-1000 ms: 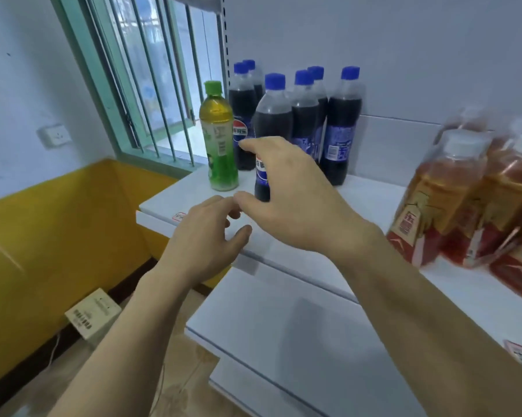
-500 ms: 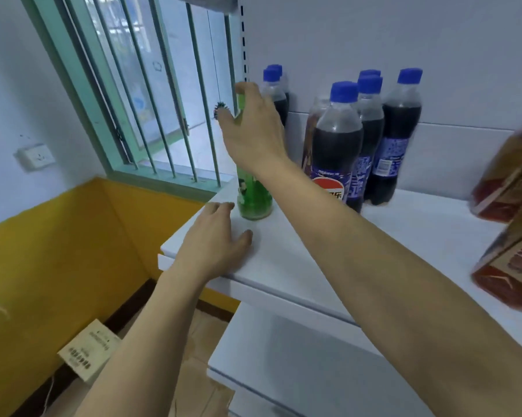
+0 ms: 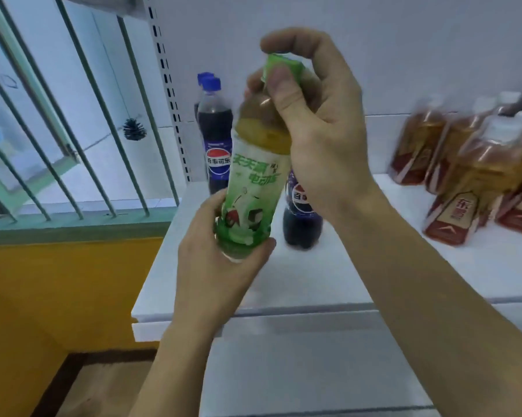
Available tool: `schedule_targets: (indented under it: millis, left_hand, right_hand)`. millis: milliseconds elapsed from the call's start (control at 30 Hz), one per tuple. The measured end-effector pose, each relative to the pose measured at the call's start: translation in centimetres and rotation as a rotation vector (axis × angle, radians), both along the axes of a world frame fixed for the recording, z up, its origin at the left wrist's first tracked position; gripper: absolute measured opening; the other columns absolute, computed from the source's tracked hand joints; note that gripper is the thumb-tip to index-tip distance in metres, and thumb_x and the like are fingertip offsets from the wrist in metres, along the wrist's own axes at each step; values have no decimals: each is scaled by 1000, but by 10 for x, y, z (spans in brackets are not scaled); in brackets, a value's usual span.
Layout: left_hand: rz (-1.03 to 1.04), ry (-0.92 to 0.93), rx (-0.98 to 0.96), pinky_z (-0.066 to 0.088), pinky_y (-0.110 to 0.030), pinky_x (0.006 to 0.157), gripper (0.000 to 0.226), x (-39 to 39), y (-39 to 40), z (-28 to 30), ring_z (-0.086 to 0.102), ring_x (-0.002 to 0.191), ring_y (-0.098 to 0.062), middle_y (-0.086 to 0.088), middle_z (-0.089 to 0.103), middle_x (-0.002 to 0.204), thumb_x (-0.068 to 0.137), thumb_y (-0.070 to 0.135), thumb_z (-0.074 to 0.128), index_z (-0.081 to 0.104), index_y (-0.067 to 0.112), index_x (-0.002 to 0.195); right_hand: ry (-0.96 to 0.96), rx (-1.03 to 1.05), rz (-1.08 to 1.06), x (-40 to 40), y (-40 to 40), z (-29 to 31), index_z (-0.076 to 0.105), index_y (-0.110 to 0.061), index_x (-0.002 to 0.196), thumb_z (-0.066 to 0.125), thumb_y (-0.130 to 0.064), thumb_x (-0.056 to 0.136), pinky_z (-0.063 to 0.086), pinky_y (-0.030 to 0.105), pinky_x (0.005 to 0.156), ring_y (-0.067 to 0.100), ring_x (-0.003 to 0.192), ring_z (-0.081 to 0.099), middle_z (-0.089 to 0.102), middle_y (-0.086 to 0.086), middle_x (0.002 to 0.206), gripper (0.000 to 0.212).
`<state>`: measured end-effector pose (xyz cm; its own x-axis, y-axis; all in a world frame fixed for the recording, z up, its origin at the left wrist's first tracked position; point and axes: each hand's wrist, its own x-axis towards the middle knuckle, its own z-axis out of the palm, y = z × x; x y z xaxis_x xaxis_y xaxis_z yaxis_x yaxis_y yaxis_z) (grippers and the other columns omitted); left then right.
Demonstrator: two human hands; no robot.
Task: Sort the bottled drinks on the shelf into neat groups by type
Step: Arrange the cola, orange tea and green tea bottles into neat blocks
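A person stands at a white shelf (image 3: 329,284), seen from a camera on their head, holding a green tea bottle (image 3: 255,176) in the air above the near left part of the shelf, clear of its surface and tilted slightly to the right. The left hand (image 3: 220,260) wraps its fingers and thumb around the bottle's base from below. The right hand (image 3: 320,121) pinches the green cap (image 3: 281,67) and neck between thumb and curled fingers. Behind the bottle, at the far left of the shelf beside a barred window (image 3: 58,130), stand dark cola bottles (image 3: 216,136) with blue caps; another cola bottle (image 3: 302,218) stands just behind the held bottle, partly hidden by the right wrist. To the far right sits a cluster of amber tea bottles (image 3: 452,188) with red labels, blurred. The green bottle appears to be the only one of its kind in view, so it likely needs a spot of its own. Risks from here: the cola bottle close behind the right wrist could be knocked over if the hands swing right without lifting, and it might topple its neighbours. The grip on the cap alone is weak; if the left hand lets go early, the bottle could slip or swing. Setting it down too near the shelf's front edge could send it to the floor.
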<state>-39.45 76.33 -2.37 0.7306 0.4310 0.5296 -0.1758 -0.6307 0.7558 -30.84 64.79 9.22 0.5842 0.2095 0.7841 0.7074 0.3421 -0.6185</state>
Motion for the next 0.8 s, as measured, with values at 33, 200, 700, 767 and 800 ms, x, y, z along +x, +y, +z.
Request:
schedule_targets:
  millis: [33,200,700,767,800]
  left_hand:
    - [-70,-60,-42,55,-14,79,77,-1,-10,0,60,111,2,29,57,117,68,40,92,46,42,130]
    - [-290,-330,-71,58,-42,84,75,15,-92,-9,61,111,-29,-2,56,120,63,18,92,50,31,123]
    - [-1252,114,-328,57,-36,88,56,93,-414,1,70,107,-28,-4,71,118,87,44,73,60,17,134]
    - [-1312,122,-344,57,-38,87,54,99,-459,2,70,105,-30,-8,72,115,84,37,75,62,13,131]
    - [-1284,92,-324,56,-35,85,51,102,-481,2,71,103,-26,-6,72,113,84,30,76,62,12,129]
  right_hand:
    - [15,27,8,-3,-17,3,49,-3,126,47,-6,105,60,40,87,32,102,68,66,22,110,22]
    - [46,125,-132,-19,-112,3,45,-2,126,42,-11,107,56,38,80,33,94,64,61,29,102,22]
    - [140,466,-292,-19,-473,3,58,-4,100,55,-6,95,53,37,73,29,74,64,64,7,69,6]
    - [168,421,-234,-9,-514,7,58,-4,99,55,-8,93,53,41,77,30,76,63,64,9,71,8]
    - [182,381,-243,-2,-533,9,58,-3,99,55,-10,92,52,42,78,30,78,63,65,10,73,10]
